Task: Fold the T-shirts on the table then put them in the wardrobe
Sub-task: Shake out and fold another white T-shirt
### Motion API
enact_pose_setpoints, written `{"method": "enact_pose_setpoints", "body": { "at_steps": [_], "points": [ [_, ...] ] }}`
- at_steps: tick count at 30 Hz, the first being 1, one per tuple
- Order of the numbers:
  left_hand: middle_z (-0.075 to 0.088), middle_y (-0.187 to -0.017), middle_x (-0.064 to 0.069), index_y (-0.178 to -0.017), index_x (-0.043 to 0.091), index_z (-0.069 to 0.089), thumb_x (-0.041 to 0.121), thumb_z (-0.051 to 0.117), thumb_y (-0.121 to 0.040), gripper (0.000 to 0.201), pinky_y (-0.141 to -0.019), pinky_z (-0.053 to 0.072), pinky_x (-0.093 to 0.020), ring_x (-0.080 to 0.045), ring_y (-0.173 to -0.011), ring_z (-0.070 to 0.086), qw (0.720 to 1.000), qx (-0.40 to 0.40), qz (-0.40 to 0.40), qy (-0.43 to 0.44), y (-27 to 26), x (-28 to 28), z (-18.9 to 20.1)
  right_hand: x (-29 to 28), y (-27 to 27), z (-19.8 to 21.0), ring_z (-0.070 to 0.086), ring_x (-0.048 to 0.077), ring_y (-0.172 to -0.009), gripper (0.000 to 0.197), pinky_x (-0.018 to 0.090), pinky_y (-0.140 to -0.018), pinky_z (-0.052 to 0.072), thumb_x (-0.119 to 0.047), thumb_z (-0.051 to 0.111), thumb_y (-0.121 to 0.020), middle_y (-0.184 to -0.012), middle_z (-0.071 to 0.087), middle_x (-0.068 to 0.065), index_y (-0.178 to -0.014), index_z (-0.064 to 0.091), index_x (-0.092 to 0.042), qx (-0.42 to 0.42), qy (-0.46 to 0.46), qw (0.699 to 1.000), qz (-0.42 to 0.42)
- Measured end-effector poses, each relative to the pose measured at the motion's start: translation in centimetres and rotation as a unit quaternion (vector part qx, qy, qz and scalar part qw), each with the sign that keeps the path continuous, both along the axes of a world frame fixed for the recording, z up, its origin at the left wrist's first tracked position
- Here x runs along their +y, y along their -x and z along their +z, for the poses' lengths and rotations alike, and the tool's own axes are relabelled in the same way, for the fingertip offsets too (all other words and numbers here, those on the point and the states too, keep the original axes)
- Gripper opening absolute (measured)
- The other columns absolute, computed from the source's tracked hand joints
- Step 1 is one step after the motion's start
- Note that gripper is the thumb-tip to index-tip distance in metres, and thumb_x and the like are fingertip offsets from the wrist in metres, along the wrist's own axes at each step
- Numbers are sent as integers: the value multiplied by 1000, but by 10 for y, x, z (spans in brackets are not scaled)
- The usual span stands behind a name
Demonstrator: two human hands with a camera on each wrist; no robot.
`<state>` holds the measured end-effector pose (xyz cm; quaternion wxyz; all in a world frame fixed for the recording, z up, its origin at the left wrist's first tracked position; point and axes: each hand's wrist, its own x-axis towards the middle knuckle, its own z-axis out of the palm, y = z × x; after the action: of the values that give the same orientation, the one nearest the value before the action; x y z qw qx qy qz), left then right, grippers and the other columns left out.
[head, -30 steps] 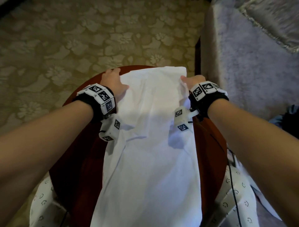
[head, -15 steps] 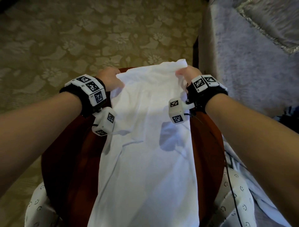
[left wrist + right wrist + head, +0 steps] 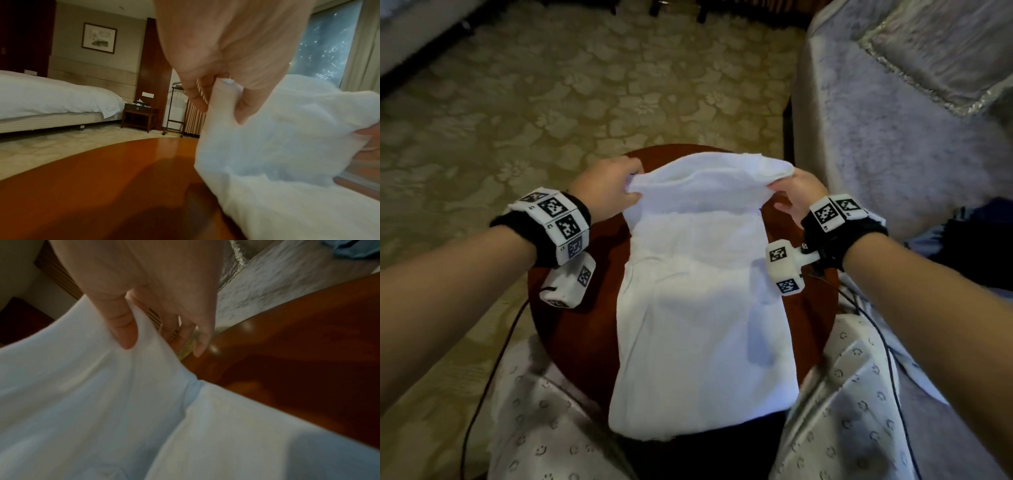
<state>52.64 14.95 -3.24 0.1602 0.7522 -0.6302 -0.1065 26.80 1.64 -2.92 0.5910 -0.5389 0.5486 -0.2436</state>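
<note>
white t-shirt (image 3: 702, 308), reddish-brown table (image 3: 585, 308), beige floral-patterned carpet (image 3: 585, 85)

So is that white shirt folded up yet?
Partly: white cotton T-shirt lies as a long strip on the round wooden table, far end lifted by both hands.

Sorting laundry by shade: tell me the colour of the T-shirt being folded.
Plain white T-shirt, clearest in the head view.
</note>
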Motion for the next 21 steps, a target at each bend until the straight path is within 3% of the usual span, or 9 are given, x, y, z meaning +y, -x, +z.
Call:
{"method": "enact_pose_setpoints", "body": {
  "at_steps": [3,5,7,12,15,17,19,21],
  "points": [
    [51,-94,-6,-95,7,57,7,60,-84,11,-69,33,-30,-20,-84,46,999,-12,-20,23,15,29,-1,18,20,-7,47,18,-102,40,33,-90,40,2,51,-90,-108,51,2,-129,53,-9,39,-12,999,10],
    [52,-92,-4,-92,10,56,9,59,-84,8,-68,40,-36,-23,-85,49,998,-41,-39,28,27,48,-5,31,29,-14,48,19,-106,37,35,-98,40,3,49,-91,-108,53,1,-123,57,-14,64,-25,998,4],
    [51,-93,-3,-92,12,55,9,58,-84,9,-64,39,-33,-22,-86,49,995,-77,-62,23,37,64,-11,42,38,-21,51,20,-107,35,39,-101,40,2,49,-91,-106,57,2,-118,61,-16,102,-12,994,23],
    [52,-95,-6,-93,10,56,8,60,-81,12,-62,33,-29,-24,-88,50,987,-122,-106,14,49,91,-27,71,53,-29,57,28,-107,25,34,-92,42,-2,50,-92,-110,65,13,-109,68,-6,196,64,969,136],
    [54,-93,-3,-92,13,58,22,62,-85,13,-63,34,-28,-23,-86,53,980,-116,-159,-31,56,101,-33,76,53,-21,55,30,-115,27,29,-90,42,5,45,-91,-118,64,16,-97,71,1,264,90,944,176],
    [52,-91,5,-93,19,56,46,56,-89,27,-64,35,-27,-18,-84,53,966,-144,-162,-142,60,101,-29,70,52,-14,56,29,-116,22,29,-91,44,0,53,-87,-119,64,15,-77,68,-13,300,75,933,185],
    [55,-83,6,-84,21,57,59,48,-88,39,-62,39,-29,-17,-77,54,974,-77,-116,-178,61,96,-21,65,48,-11,58,27,-112,26,29,-91,45,-6,57,-87,-109,65,12,-67,58,-23,313,89,930,168],
    [61,-78,-1,-77,19,60,57,48,-88,42,-64,42,-34,-21,-74,57,990,66,-55,-115,62,90,-16,63,41,-13,61,23,-100,33,26,-88,47,-6,51,-90,-102,67,5,-65,59,-25,289,166,933,138]
  ]
}}
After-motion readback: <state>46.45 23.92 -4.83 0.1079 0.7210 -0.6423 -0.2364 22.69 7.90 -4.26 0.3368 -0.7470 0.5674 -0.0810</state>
